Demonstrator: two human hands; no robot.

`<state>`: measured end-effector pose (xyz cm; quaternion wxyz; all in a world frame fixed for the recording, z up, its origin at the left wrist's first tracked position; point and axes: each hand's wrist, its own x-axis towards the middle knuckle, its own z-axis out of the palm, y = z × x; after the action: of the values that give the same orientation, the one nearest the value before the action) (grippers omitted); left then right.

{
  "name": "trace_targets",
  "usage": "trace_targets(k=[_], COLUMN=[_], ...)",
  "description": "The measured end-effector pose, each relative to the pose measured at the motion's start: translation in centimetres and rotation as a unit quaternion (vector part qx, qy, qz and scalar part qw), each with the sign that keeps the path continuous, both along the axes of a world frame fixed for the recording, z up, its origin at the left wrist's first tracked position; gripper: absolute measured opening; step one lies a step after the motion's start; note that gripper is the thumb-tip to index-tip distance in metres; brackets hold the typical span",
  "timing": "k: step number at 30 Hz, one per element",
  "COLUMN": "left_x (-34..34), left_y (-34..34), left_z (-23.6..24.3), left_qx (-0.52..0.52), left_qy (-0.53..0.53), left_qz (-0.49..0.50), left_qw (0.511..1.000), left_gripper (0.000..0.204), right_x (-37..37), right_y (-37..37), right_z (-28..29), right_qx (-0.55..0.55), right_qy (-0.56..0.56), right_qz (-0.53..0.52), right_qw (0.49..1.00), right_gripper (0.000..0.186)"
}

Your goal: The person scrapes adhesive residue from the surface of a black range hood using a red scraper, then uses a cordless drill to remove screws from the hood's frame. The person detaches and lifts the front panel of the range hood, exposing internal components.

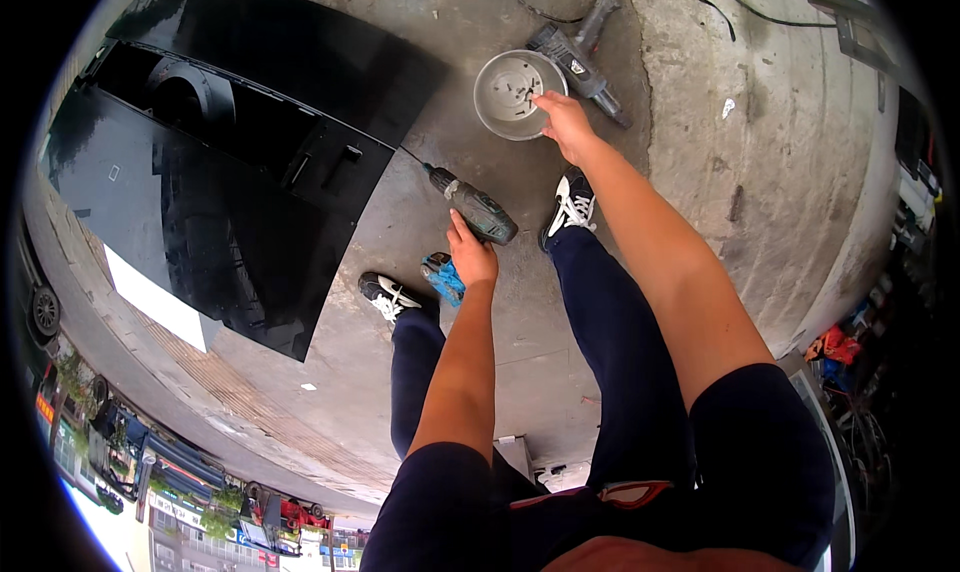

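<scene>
My left hand (472,254) is wrapped round the handle of a cordless drill (478,210) with a dark body and a blue battery at its base. The drill's long thin bit points up and left, its tip close to the edge of a large black panelled box (270,262). Over the right side of a round metal bowl (484,107), my right hand (566,127) reaches in with thumb and fingers drawn together. Small dark pieces like screws (516,89) lie in the bowl. Whatever those fingertips hold is too small to make out.
Beside the bowl lies a grey corded power tool (580,67). The black box has a long opening with a round housing (195,90) inside. My shoes (570,207) stand apart on the concrete floor. A black cable (770,17) crosses the far right; clutter lines the right edge.
</scene>
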<state>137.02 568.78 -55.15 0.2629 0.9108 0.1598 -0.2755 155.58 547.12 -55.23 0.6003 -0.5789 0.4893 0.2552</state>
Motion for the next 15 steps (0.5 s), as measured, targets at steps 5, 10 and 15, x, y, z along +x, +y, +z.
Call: trace_targets(k=[5,10,15], left_x=[2.5,14.4,30.9], left_y=[1.8,-0.4,-8.3], left_z=[-1.1,7.7,8.2], left_qx=[0.013,-0.108,-0.129], left_qy=[0.092,-0.033,-0.148], left_qz=[-0.095,-0.185,-0.333], left_qw=[0.991,0.976,0.922], left_gripper=[0.087,0.056,0.037], right_x=[-2.7,-6.3,-9.1], right_y=[1.1,3.1,4.2], right_z=[7.1,17.9,12.7], right_qx=[0.056,0.08,0.075], right_qy=[-0.091,-0.174,-0.053], right_qz=[-0.047,-0.213,-0.306], right_qw=[0.993,0.958,0.948], right_gripper=[0.06,0.046,0.036])
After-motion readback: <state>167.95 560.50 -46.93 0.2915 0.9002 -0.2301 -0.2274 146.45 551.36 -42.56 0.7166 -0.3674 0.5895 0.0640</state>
